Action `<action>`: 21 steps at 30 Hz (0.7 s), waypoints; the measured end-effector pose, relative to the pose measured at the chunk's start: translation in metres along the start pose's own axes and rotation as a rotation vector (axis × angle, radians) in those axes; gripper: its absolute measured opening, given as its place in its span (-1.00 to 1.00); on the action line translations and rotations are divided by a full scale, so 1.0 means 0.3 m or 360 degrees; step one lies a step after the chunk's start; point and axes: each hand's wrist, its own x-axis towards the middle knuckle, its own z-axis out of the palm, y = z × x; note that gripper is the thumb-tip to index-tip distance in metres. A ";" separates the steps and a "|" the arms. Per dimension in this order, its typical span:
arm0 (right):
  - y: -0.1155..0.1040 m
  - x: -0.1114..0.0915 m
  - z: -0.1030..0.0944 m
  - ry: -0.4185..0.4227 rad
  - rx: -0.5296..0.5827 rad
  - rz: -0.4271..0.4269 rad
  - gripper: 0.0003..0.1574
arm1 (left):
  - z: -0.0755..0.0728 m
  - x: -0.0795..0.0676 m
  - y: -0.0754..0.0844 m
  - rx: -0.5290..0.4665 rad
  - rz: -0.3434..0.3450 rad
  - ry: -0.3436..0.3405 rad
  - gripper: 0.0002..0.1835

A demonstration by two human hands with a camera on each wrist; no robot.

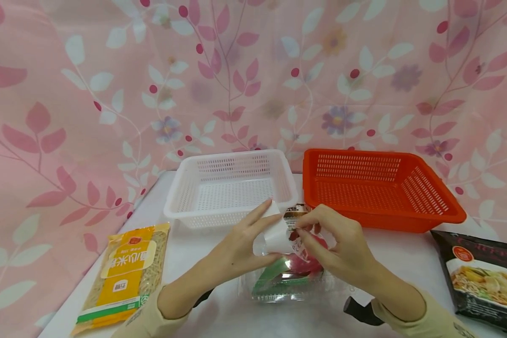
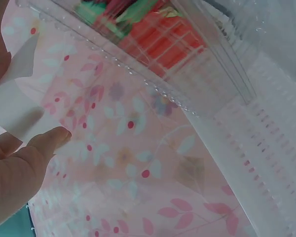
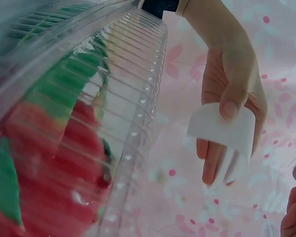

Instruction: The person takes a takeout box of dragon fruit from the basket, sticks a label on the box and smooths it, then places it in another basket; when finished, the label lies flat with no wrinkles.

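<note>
Between thumb and fingers, my left hand (image 1: 238, 246) holds a curled strip of white paper (image 1: 274, 234); its bent shape shows in the right wrist view. To its right, my right hand (image 1: 342, 244) pinches a small printed clear label (image 1: 295, 216) with brown and dark markings, close to the strip. In the head view I cannot tell whether label and strip are joined. Below both hands lies a clear ribbed plastic box (image 1: 279, 296) with red and green contents (image 3: 64, 143). The hands hide part of the box.
Behind the hands stand a white perforated basket (image 1: 232, 218) and a red perforated basket (image 1: 384, 220), side by side. A yellow noodle packet (image 1: 124, 277) lies at left, a black noodle packet (image 1: 486, 281) at right. A pink floral cloth (image 1: 236, 70) hangs behind.
</note>
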 end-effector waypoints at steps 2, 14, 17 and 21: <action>0.006 0.000 -0.004 -0.0012 -0.0017 0.0001 -0.77 | -0.006 -0.014 -0.006 -0.0003 -0.0048 -0.0006 -0.24; 0.087 -0.018 -0.025 -0.0188 -0.0132 0.0185 -0.92 | -0.095 -0.122 -0.100 0.0056 -0.0443 -0.0067 -0.25; 0.107 -0.023 -0.030 -0.0226 -0.0193 0.0247 -0.75 | -0.107 -0.160 -0.132 0.0094 -0.0516 -0.0101 -0.27; 0.120 -0.031 -0.037 -0.0301 -0.0253 0.0361 -0.68 | -0.106 -0.208 -0.167 0.0137 -0.0596 -0.0146 -0.28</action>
